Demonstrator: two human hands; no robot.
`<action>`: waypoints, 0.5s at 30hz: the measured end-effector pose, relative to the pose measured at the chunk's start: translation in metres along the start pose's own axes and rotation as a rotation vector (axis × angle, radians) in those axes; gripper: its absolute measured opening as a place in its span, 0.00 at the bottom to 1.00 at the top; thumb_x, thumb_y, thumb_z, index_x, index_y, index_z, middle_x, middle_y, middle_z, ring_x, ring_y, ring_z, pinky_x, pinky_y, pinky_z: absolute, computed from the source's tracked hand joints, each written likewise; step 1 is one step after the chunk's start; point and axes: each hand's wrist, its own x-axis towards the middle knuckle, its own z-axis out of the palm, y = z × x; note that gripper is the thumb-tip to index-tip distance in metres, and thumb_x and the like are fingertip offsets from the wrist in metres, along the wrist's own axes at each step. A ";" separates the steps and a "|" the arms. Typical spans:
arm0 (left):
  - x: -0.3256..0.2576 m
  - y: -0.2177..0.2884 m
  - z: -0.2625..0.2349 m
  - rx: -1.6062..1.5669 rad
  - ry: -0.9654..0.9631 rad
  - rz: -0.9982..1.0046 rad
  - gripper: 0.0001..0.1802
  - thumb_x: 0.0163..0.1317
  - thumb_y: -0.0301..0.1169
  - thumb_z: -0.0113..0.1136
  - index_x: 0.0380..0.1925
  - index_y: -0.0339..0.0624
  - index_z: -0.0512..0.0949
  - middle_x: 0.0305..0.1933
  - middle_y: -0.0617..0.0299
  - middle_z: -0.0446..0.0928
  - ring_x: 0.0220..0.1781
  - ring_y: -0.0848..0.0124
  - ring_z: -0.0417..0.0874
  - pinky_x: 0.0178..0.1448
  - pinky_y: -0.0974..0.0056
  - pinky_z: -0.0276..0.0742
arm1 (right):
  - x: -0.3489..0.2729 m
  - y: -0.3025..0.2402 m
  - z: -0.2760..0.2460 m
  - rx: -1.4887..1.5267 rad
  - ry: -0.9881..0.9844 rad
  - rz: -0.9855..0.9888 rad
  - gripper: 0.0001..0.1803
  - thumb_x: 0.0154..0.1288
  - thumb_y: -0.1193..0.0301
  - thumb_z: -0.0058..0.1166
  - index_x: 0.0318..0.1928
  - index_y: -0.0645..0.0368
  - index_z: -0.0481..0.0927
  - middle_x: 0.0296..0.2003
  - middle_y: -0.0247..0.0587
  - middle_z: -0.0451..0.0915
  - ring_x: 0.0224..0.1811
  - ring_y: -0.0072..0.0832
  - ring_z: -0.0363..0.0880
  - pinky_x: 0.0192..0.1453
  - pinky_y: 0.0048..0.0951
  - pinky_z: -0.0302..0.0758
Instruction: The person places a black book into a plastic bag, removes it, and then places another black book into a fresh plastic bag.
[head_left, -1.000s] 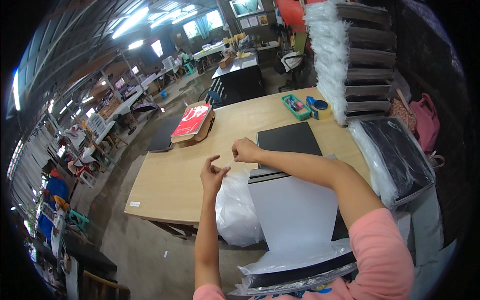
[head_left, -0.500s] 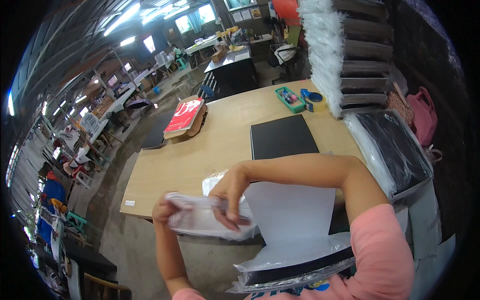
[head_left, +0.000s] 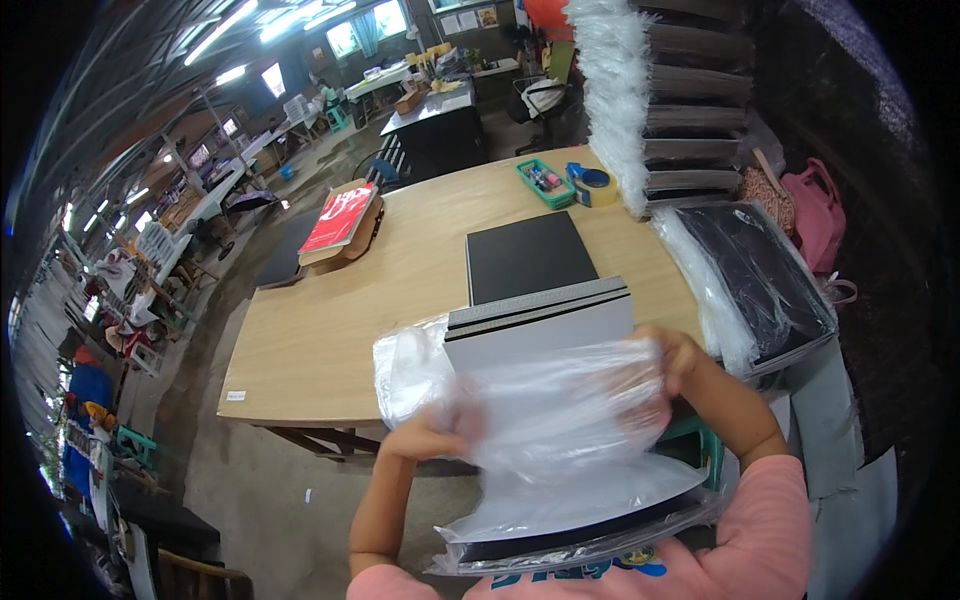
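A clear plastic bag (head_left: pixel 560 410) is stretched between my two hands, blurred by motion. My left hand (head_left: pixel 432 432) is closed on its left side. At its right edge my right hand (head_left: pixel 676 362) grips the plastic, with some fingers seen through the film. Behind and below the bag is a white sheet (head_left: pixel 540 345), with grey and black ribbed strips (head_left: pixel 535 306) along its far edge. Against my body lies a dark flat stack (head_left: pixel 570 535) in clear plastic. To the left, a pile of clear plastic bags (head_left: pixel 408 372) lies at the table's near edge.
On the wooden table (head_left: pixel 330 340) lie a black flat board (head_left: pixel 530 255), a green basket (head_left: pixel 546 184), a tape dispenser (head_left: pixel 594 186) and a red-covered pad (head_left: pixel 338 220). Plastic-wrapped dark stacks (head_left: pixel 765 280) stand at the right; a tall pile (head_left: pixel 695 110) rises behind.
My right hand has moved from beside my left hand over to the right, spreading the bag between them. The ribbed strips, earlier behind my right arm, now show.
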 end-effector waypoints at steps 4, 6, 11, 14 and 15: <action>0.008 0.008 0.023 -0.260 -0.107 0.170 0.23 0.54 0.33 0.65 0.49 0.37 0.74 0.41 0.54 0.76 0.34 0.66 0.76 0.40 0.65 0.73 | -0.030 0.018 0.005 0.172 0.137 0.277 0.17 0.63 0.64 0.54 0.31 0.69 0.81 0.28 0.51 0.81 0.27 0.41 0.82 0.50 0.47 0.72; 0.014 0.006 0.025 -0.856 0.059 0.442 0.22 0.53 0.32 0.65 0.50 0.39 0.75 0.40 0.55 0.75 0.32 0.67 0.75 0.38 0.65 0.72 | -0.036 0.033 0.004 0.163 -0.165 0.418 0.17 0.63 0.63 0.55 0.27 0.66 0.79 0.30 0.56 0.81 0.25 0.40 0.82 0.34 0.42 0.79; -0.029 -0.029 0.020 -0.578 0.567 0.246 0.23 0.51 0.27 0.64 0.51 0.44 0.76 0.38 0.56 0.72 0.27 0.67 0.74 0.33 0.63 0.71 | -0.034 0.042 0.057 0.251 0.505 -0.187 0.12 0.57 0.66 0.59 0.23 0.62 0.79 0.31 0.54 0.80 0.26 0.36 0.79 0.27 0.30 0.73; 0.014 -0.016 0.023 0.244 0.811 -0.092 0.25 0.50 0.24 0.63 0.52 0.46 0.76 0.37 0.57 0.71 0.25 0.68 0.72 0.30 0.62 0.69 | -0.103 0.041 0.029 -0.063 1.056 -0.122 0.04 0.51 0.75 0.56 0.29 0.60 0.82 0.27 0.48 0.77 0.28 0.32 0.75 0.29 0.27 0.69; 0.031 -0.004 0.026 0.582 0.919 -0.152 0.25 0.50 0.23 0.63 0.52 0.47 0.76 0.36 0.57 0.70 0.24 0.68 0.72 0.29 0.62 0.69 | -0.089 0.037 0.025 -0.503 1.208 -0.074 0.05 0.51 0.76 0.56 0.30 0.61 0.82 0.25 0.47 0.75 0.27 0.31 0.75 0.28 0.26 0.68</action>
